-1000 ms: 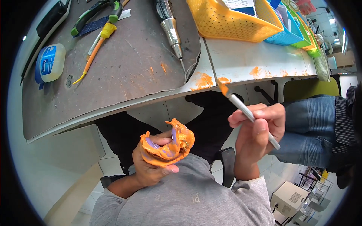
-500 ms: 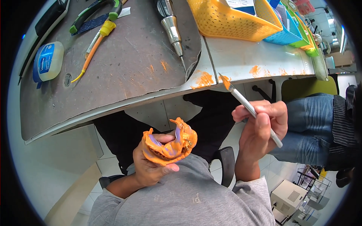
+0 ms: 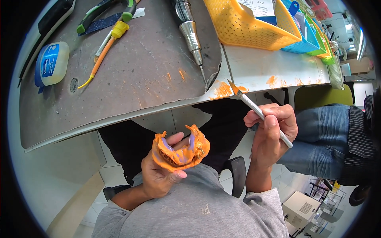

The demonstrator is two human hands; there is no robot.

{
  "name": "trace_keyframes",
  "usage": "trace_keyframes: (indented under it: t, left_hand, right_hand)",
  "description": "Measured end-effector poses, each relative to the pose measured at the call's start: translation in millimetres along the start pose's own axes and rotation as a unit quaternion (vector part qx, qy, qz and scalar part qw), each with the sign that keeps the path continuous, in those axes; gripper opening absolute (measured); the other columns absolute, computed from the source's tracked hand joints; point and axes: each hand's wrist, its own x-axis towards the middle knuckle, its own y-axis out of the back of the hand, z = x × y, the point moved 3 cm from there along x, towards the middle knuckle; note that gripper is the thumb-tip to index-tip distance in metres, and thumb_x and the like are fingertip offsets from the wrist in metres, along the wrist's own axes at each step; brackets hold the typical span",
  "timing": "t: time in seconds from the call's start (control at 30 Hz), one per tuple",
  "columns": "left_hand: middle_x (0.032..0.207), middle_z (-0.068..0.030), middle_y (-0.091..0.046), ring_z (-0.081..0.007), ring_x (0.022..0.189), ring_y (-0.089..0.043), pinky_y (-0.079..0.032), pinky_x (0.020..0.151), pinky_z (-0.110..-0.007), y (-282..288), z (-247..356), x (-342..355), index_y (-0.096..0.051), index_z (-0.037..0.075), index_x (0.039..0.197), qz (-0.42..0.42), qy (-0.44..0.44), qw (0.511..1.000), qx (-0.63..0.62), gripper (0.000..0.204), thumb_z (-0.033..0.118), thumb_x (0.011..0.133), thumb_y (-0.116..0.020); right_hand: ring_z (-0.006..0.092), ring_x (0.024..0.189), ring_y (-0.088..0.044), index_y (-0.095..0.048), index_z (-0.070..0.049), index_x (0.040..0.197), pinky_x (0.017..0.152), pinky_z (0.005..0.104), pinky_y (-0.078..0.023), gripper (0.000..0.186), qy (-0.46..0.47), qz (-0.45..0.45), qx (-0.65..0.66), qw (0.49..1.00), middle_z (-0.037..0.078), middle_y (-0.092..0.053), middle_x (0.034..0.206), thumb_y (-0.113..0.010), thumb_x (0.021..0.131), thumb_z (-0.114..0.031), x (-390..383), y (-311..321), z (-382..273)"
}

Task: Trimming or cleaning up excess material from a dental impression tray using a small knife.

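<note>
My left hand [image 3: 160, 174] cups an orange horseshoe-shaped dental mould [image 3: 180, 152] with pale purple inside, held over my lap below the table edge. My right hand [image 3: 272, 133] grips a slim silver craft knife [image 3: 258, 112]; its orange-smeared blade points up and left, touching the orange-stained front edge of the white table [image 3: 274, 69]. The two hands are apart, with the knife off the mould.
A dark work mat [image 3: 135, 67] carries a metal rotary handpiece [image 3: 190, 33], a yellow-handled tool [image 3: 105, 49], green-handled pliers [image 3: 105, 14] and a blue-and-white jar [image 3: 49, 63]. Yellow [image 3: 246, 27], blue and green baskets stand behind. Another person's jeans-clad leg [image 3: 325, 139] is at right.
My right hand has tilted the knife so its blade tip moved left along the table edge. The left hand with the mould has shifted slightly to the right.
</note>
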Motion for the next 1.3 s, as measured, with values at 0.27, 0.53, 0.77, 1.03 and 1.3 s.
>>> trace_keyframes:
  t: [0.27, 0.53, 0.77, 1.03, 1.3]
  left_hand:
    - [0.132, -0.0268, -0.042, -0.0292, 0.125, -0.043, -0.039, 0.103, -0.038, 2.1, 0.2, -0.9, -0.025, -0.008, 0.134, 0.011, -0.003, 1.0, 0.013, 0.075, 0.018, 0.081, -0.07]
    - [0.13, -0.0255, -0.045, -0.0266, 0.121, -0.048, -0.04, 0.101, -0.036, 2.4, 0.6, -5.5, -0.027, -0.009, 0.133, 0.075, 0.001, 0.997, -0.003, 0.081, 0.027, 0.077, -0.074]
    - [0.129, -0.0226, -0.047, -0.024, 0.119, -0.05, -0.04, 0.1, -0.034, 1.1, 0.3, -5.0, -0.028, -0.009, 0.131, 0.106, -0.005, 0.994, 0.005, 0.083, 0.031, 0.075, -0.075]
    - [0.127, -0.0189, -0.048, -0.0213, 0.117, -0.051, -0.041, 0.099, -0.032, 8.0, -1.6, -8.6, -0.029, -0.009, 0.132, 0.11, 0.029, 0.993, 0.018, 0.086, 0.034, 0.074, -0.076]
    - [0.126, -0.018, -0.049, -0.0207, 0.114, -0.052, -0.042, 0.098, -0.032, 6.8, -1.9, -9.1, -0.03, -0.009, 0.131, 0.12, 0.028, 0.992, 0.019, 0.087, 0.035, 0.073, -0.076]
  right_hand:
    - [0.0193, 0.06, -0.063, -0.055, 0.003, 0.085, 0.054, 0.0299, -0.055, 0.003, -0.014, -0.019, 0.032, 0.999, 0.019, -0.063, 0.073, -0.054, 0.084, 0.001, -3.0, -2.8, 0.0]
    - [0.0185, 0.064, -0.063, -0.054, 0.005, 0.086, 0.057, 0.0293, -0.055, 0.003, -0.033, -0.047, 0.065, 0.996, 0.019, -0.063, 0.076, -0.053, 0.084, 0.002, -9.6, -14.1, 3.2]
    - [0.0235, 0.072, -0.065, -0.053, 0.002, 0.099, 0.06, 0.0297, -0.055, 0.017, 0.212, -0.01, -0.116, 0.97, 0.021, -0.061, 0.089, -0.056, 0.088, -0.011, -22.8, -13.1, 4.8]
    - [0.0232, 0.076, -0.064, -0.055, 0.001, 0.099, 0.062, 0.0286, -0.054, 0.024, 0.294, 0.082, -0.252, 0.918, 0.018, -0.062, 0.089, -0.067, 0.079, -0.007, -28.7, -3.1, 27.2]
    - [0.0237, 0.076, -0.064, -0.053, -0.002, 0.101, 0.057, 0.0264, -0.055, 0.019, 0.34, 0.017, -0.383, 0.859, 0.019, -0.056, 0.096, -0.061, 0.086, -0.011, -27.9, -6.2, 36.8]
